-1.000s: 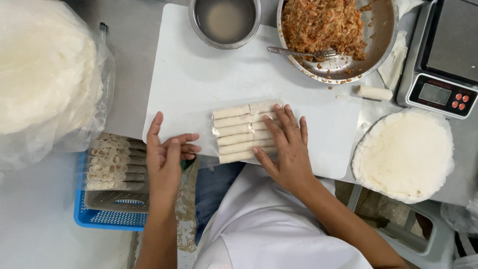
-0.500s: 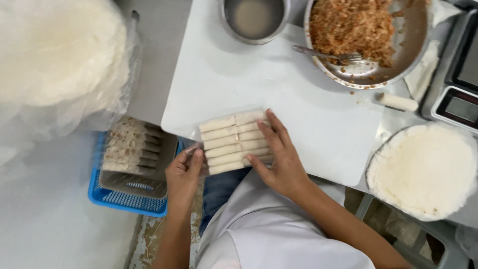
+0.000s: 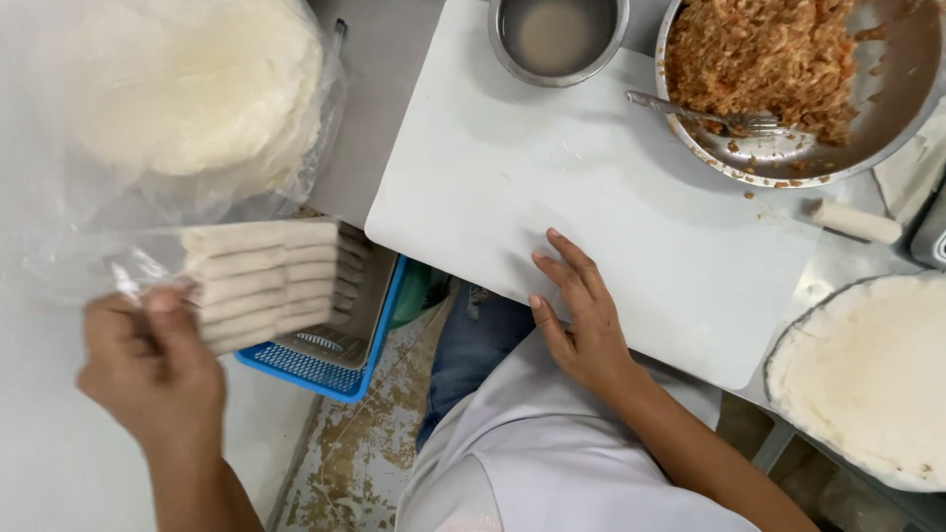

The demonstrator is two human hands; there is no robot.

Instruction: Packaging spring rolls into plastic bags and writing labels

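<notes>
My left hand (image 3: 153, 365) grips a clear plastic sheet bearing a row of several pale rolled spring rolls (image 3: 261, 281), held in the air over a blue basket (image 3: 335, 369) at the left of the table. My right hand (image 3: 581, 315) rests flat, fingers apart, on the near edge of the white cutting board (image 3: 591, 187), holding nothing.
A metal bowl of shredded filling (image 3: 788, 69) with a fork (image 3: 705, 113) sits at the back right, a small metal bowl of liquid (image 3: 557, 34) beside it. One loose roll (image 3: 855, 222) lies by a stack of round wrappers (image 3: 872, 369). Bagged wrappers (image 3: 187, 94) lie at left.
My left hand lifted the row of rolls off the cutting board and carried it left over the blue basket. My right hand let go and stayed on the board.
</notes>
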